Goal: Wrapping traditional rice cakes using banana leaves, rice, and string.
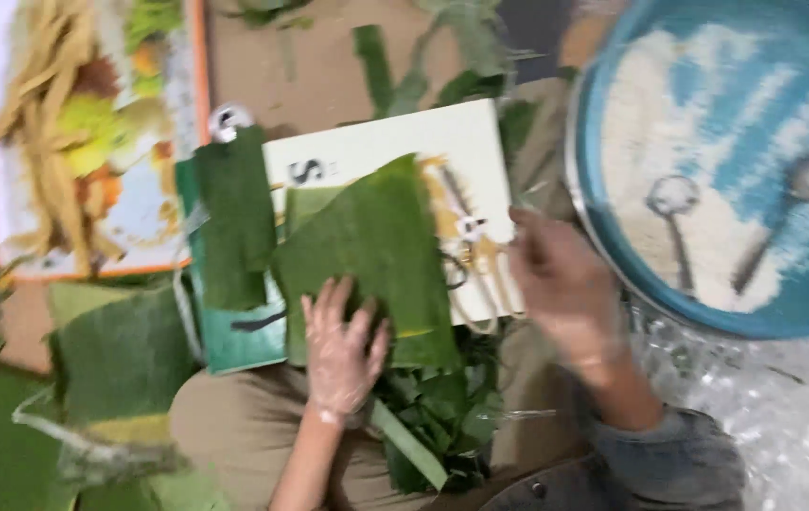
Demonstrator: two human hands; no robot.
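— Head view, what do you read?

— I see the left hand (343, 345), in a thin clear glove, spread flat with its palm pressing the near edge of a big green banana leaf (376, 251). The leaf runs up and away from it, long axis tilted slightly right, lying on a white printed board (376, 142).

— And the right?

— My right hand (565, 284) hovers just right of the leaf, blurred; I cannot tell whether it grips anything. The left is the one in contact.

— Packages?

— An orange-bordered food poster (92, 142) sits far left, and a blue basin of rice (707, 151) with two spoons far right.
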